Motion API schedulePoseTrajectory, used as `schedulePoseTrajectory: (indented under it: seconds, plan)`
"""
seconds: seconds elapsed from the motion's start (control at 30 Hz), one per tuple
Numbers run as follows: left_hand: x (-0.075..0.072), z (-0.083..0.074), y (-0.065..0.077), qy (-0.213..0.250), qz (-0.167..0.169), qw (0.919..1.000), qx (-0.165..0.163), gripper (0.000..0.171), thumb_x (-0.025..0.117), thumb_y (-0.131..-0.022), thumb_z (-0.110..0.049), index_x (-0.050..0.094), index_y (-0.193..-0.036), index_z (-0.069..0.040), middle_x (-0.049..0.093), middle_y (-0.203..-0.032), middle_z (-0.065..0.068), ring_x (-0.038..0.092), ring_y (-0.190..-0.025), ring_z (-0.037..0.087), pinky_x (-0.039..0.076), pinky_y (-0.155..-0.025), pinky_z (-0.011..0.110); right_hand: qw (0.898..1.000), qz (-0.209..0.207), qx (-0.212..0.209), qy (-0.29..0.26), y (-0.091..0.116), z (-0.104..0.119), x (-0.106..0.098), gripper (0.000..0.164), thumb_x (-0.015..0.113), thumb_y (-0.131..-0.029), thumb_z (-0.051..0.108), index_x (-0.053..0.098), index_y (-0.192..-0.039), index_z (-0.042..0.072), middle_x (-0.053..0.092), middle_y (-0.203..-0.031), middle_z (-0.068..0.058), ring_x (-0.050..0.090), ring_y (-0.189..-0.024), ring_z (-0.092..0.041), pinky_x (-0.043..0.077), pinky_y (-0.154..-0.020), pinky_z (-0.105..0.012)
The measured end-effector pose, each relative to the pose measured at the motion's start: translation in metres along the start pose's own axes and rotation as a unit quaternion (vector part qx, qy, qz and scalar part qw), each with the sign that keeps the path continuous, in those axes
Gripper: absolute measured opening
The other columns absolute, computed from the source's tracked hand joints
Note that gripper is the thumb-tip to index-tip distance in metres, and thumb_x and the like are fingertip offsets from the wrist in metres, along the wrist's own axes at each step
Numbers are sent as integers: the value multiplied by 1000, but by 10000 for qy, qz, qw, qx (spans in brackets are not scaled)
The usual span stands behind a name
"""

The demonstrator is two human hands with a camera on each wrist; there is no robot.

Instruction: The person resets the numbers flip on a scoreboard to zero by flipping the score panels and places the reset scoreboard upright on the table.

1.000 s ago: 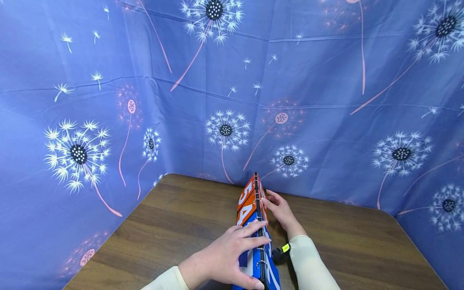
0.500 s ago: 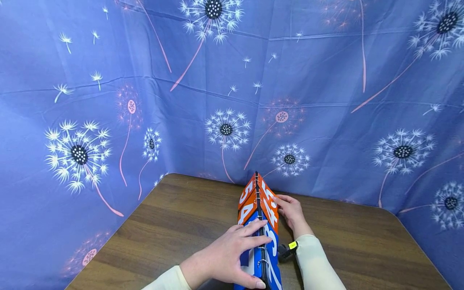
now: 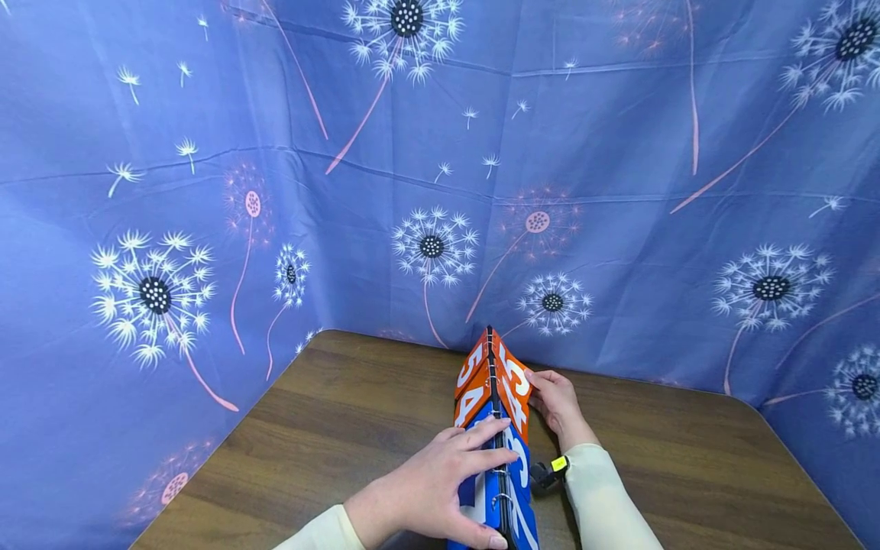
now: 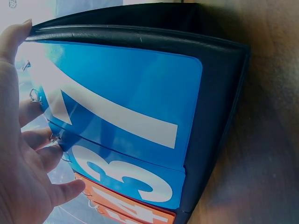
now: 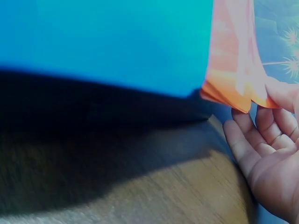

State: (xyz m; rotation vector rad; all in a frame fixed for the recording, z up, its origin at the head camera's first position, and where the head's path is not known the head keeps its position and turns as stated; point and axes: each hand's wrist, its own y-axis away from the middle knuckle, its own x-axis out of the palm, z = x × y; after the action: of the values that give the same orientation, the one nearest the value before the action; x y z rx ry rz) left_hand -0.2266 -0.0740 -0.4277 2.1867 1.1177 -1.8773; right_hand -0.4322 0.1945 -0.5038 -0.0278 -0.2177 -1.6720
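A tent-shaped flip scoreboard [image 3: 473, 374] stands lengthwise on the table, its ringed black spine uppermost. Orange and blue cards with large white numerals hang down both sides. My left hand [image 3: 433, 481] grips the near part of the spine, thumb at the near end and fingers spread over the top by the rings. From the left wrist, blue number cards [image 4: 140, 70] lie against the black cover [image 4: 224, 74]. On the far right side, my right hand [image 3: 558, 401] pinches the lower edge of an orange number card [image 5: 231, 56] between thumb and fingers, holding it out from the stand.
The brown wooden table [image 3: 330, 397] carries the scoreboard. A blue dandelion-print cloth [image 3: 357, 252] hangs close behind and along the sides. A black wrist device with a yellow label [image 3: 558, 464] sits by the right sleeve, near the scoreboard's right side.
My right hand has moved outward to the right and slightly lower, from near the spine to the cards' edge. The right-side numerals have swung into fuller view. The left hand stays in place.
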Motion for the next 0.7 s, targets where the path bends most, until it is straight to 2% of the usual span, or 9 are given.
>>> schedulePoseTrajectory:
  seconds: [0.23, 0.33, 0.53, 0.7]
  plan:
    - [0, 0, 0, -61, -20, 10000, -4, 86, 68, -85, -73, 52, -159, -33, 30, -176, -1, 32, -161, 13, 39, -117, 51, 9996, -174, -117, -202, 1, -1, 5, 16, 76, -97, 20, 72, -85, 11, 71, -79, 1, 67, -68, -13, 56, -62, -30]
    - [1, -1, 0, -46, -50, 10000, 17, 86, 69, -84, -72, 53, -159, -33, 30, -176, -2, 33, -161, 12, 39, -116, 51, 9991, -289, -247, -207, 1, -1, 6, 15, 75, -98, 20, 77, -97, 5, 72, -79, 2, 68, -68, -11, 58, -63, -30]
    - [1, -1, -1, 37, 5, 10000, -21, 85, 68, -85, -72, 53, -159, -34, 27, -177, -4, 32, -161, 12, 39, -116, 52, 9983, -447, -383, -27, 1, -1, 6, 46, 72, -100, 24, 70, -133, -7, 74, -84, 4, 70, -71, -9, 60, -64, -30]
    - [0, 0, -1, -131, -65, 9999, 63, 87, 69, -84, -72, 53, -159, -32, 29, -176, -2, 32, -161, 12, 40, -115, 50, 9987, -358, -328, -182, 2, 2, 6, 45, 71, -100, 22, 68, -134, -8, 73, -84, 4, 69, -71, -9, 60, -63, -31]
